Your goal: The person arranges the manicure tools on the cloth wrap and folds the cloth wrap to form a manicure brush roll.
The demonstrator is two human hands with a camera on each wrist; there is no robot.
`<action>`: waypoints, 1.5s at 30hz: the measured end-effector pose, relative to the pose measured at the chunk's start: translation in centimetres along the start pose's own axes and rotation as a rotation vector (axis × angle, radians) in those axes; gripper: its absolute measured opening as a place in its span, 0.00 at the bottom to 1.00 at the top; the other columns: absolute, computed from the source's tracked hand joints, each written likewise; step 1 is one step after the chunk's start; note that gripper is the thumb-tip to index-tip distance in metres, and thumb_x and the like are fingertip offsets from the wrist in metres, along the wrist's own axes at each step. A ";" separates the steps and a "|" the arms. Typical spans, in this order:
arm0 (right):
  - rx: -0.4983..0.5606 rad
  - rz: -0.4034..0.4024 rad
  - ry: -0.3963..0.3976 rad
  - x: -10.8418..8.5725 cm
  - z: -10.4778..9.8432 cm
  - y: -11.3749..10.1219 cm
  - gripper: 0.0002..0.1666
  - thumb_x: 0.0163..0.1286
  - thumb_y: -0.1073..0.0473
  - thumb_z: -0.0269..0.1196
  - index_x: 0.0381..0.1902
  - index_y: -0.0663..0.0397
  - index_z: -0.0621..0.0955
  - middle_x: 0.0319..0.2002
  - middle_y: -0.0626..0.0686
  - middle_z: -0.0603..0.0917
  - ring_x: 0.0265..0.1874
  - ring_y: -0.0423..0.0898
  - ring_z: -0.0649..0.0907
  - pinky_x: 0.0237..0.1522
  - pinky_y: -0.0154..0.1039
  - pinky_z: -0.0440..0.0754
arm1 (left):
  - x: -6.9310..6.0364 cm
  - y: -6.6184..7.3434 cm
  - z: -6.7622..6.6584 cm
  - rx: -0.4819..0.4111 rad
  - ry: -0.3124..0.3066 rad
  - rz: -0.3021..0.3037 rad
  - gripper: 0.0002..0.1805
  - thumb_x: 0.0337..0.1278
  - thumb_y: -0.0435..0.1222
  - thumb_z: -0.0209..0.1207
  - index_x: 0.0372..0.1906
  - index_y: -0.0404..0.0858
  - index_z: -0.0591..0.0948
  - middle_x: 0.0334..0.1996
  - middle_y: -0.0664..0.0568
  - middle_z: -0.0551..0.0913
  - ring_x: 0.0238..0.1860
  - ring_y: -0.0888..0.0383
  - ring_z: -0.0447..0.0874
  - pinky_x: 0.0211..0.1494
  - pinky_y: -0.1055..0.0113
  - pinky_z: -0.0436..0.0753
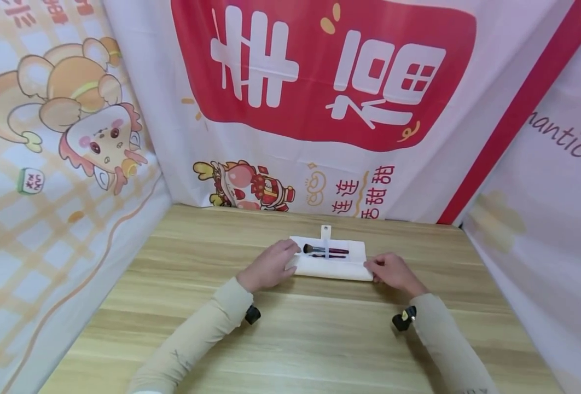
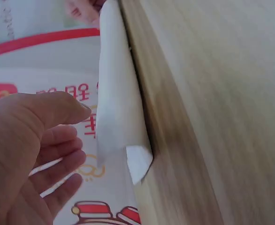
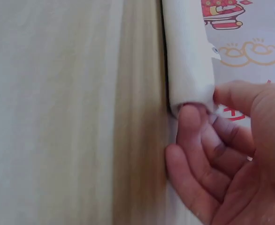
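Note:
A white cloth brush roll (image 1: pixel 335 269) lies partly unrolled on the table, its near edge folded over into a tube. On its bare part, a makeup brush with a dark head (image 1: pixel 337 251) and a thinner brush (image 1: pixel 337 256) lie side by side under a pale band. A strap with a snap (image 1: pixel 325 232) sticks out at the far side. My left hand (image 1: pixel 272 265) is at the roll's left end; in the left wrist view its thumb and fingers are spread, apart from the tube. With thumb and fingertips, my right hand (image 3: pixel 240 145) pinches the tube's right end.
The wood-grain table (image 1: pixel 310 339) extends toward me and to both sides. Behind it hangs a printed cloth (image 1: pixel 369 158) with red and white lettering, and similar cloths hang left and right. A small black device (image 1: pixel 253 314) is on the left wrist, another (image 1: pixel 402 320) on the right.

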State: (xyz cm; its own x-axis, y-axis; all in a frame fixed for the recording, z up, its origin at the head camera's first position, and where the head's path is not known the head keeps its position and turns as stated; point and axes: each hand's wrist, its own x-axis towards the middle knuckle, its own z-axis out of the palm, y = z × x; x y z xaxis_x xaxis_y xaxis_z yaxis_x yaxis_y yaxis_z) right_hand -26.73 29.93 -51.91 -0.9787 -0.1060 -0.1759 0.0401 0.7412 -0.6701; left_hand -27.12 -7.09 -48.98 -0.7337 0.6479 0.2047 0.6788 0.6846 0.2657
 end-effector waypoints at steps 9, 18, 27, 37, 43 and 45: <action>-0.091 0.027 0.026 0.9 0.1 -0.3 0.24 0.76 0.44 0.65 0.23 0.52 0.85 0.21 0.49 0.83 0.23 0.45 0.78 0.28 0.37 0.74 | 1.0 1.3 1.8 0.143 -0.122 0.122 0.20 0.62 0.35 0.69 0.58 0.36 0.83 0.58 0.43 0.85 0.57 0.49 0.85 0.63 0.56 0.85; -0.526 -0.545 0.235 -1.8 -0.4 -1.5 0.21 0.70 0.49 0.73 0.49 0.60 0.87 0.47 0.59 0.90 0.48 0.57 0.89 0.52 0.55 0.88 | 1.9 0.7 2.5 0.137 -0.172 0.107 0.19 0.62 0.33 0.71 0.57 0.38 0.84 0.56 0.45 0.87 0.56 0.50 0.87 0.62 0.58 0.85; -0.611 -0.621 0.127 -2.6 1.2 -2.0 0.22 0.67 0.59 0.75 0.58 0.58 0.86 0.56 0.61 0.88 0.57 0.59 0.87 0.60 0.55 0.85 | 2.2 0.2 2.4 0.050 -0.153 0.090 0.19 0.58 0.24 0.68 0.54 0.37 0.85 0.54 0.45 0.88 0.55 0.50 0.88 0.61 0.58 0.86; -0.516 -0.691 0.090 -1.4 0.1 -1.3 0.13 0.71 0.66 0.70 0.52 0.57 0.88 0.50 0.54 0.91 0.52 0.52 0.89 0.56 0.50 0.88 | 2.4 -1.8 1.9 -0.242 -0.155 -0.010 0.14 0.67 0.32 0.63 0.55 0.38 0.87 0.54 0.48 0.89 0.57 0.54 0.86 0.65 0.56 0.83; -0.412 -0.641 0.061 -0.3 -0.9 -1.5 0.10 0.73 0.67 0.67 0.49 0.53 0.89 0.45 0.50 0.92 0.45 0.45 0.90 0.50 0.44 0.89 | 2.1 -2.7 1.0 -0.426 -0.164 -0.100 0.10 0.75 0.37 0.60 0.53 0.44 0.87 0.51 0.53 0.89 0.48 0.60 0.85 0.57 0.58 0.84; -0.377 -0.601 0.060 0.3 -1.1 -1.7 0.10 0.74 0.67 0.67 0.49 0.51 0.90 0.45 0.49 0.92 0.45 0.43 0.89 0.49 0.43 0.89 | 2.2 -3.1 0.8 -0.474 -0.157 -0.138 0.10 0.76 0.38 0.59 0.53 0.45 0.87 0.49 0.54 0.88 0.45 0.60 0.83 0.53 0.60 0.83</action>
State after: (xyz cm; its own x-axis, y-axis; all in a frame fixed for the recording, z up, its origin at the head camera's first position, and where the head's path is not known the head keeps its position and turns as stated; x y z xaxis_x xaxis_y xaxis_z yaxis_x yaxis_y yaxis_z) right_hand -27.29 29.39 -50.01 -0.8195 -0.5397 0.1930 -0.5717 0.7459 -0.3417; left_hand -30.81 -7.47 -50.14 -0.7770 0.6295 0.0034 0.4602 0.5643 0.6854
